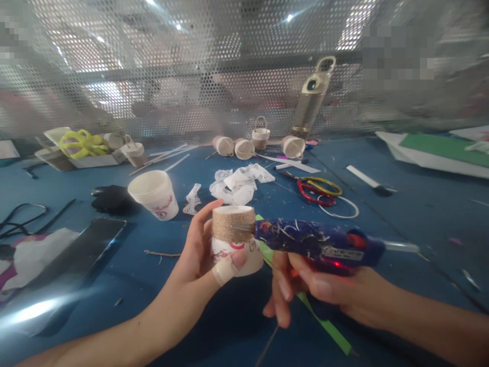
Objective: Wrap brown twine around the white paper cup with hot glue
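Observation:
My left hand (206, 255) is wrapped round a white paper cup (244, 260) whose upper part carries a band of brown twine (225, 224). A strip of tape (224, 270) circles the thumb. My right hand (321, 285) grips a dark blue hot glue gun (305, 239), with a red light glowing on it. The gun's metal nozzle points left, in front of or against the twine; I cannot tell whether it touches. A clear glue stick (401, 246) sticks out of the gun's back. A loose length of twine (269, 344) hangs below my right fingers.
White stacked cups (155, 193) stand left, beside a dark phone (87, 244). Crumpled white lace (240, 183) lies ahead. Scissors (317, 191) with red and yellow handles lie at right. Several small twine-wrapped cups (244, 149) and a bottle (311, 102) line the perforated metal screen (214, 61).

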{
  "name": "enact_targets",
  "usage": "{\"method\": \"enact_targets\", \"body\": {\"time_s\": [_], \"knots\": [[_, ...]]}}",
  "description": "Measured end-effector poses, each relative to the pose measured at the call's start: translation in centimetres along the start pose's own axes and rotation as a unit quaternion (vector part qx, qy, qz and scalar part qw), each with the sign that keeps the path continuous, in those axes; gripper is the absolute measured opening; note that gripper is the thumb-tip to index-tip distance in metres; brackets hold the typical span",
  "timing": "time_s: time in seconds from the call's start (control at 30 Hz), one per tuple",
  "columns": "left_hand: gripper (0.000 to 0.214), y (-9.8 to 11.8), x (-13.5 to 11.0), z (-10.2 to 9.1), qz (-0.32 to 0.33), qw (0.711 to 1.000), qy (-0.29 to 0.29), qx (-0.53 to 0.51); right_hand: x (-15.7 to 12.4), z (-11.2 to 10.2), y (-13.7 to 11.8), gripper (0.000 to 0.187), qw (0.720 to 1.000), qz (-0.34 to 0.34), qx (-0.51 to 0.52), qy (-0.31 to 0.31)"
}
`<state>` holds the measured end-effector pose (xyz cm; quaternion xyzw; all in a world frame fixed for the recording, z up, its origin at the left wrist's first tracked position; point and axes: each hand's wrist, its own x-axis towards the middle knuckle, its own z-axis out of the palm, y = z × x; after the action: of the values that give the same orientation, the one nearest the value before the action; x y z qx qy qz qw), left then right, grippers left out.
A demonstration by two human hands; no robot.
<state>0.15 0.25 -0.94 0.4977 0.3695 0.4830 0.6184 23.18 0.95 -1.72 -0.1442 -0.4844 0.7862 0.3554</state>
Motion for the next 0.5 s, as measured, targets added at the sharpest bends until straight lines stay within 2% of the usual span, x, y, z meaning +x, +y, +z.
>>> {"method": "enact_targets", "body": {"time_s": [0.1, 0.2, 0.33, 0.43, 0.5], "knots": [[0.063, 0.1, -0.1, 0.0, -0.003, 1.0, -0.004, 0.011, -0.2, -0.1, 0.0, 0.022, 0.999, -0.008, -0.014, 0.03], [0.063, 0.1, -0.2, -0.1, -0.005, 1.0, -0.012, 0.019, -0.4, 0.1, -0.7, 0.021, 0.986, 0.001, -0.126, 0.106], [0.061, 0.1, -0.2, -0.2, -0.007, 1.0, -0.022, 0.014, -0.3, 0.9, -2.1, 0.027, 0.931, -0.002, -0.298, 0.212], [0.061, 0.2, -0.1, -0.1, -0.024, 1.0, -0.018, 0.008, -0.2, 1.3, -2.4, 0.027, 0.88, -0.029, -0.398, 0.26], [0.061, 0.2, -0.1, -0.1, -0.037, 0.999, -0.016, 0.011, -0.1, 1.2, -2.3, 0.027, 0.857, -0.046, -0.43, 0.281]]}}
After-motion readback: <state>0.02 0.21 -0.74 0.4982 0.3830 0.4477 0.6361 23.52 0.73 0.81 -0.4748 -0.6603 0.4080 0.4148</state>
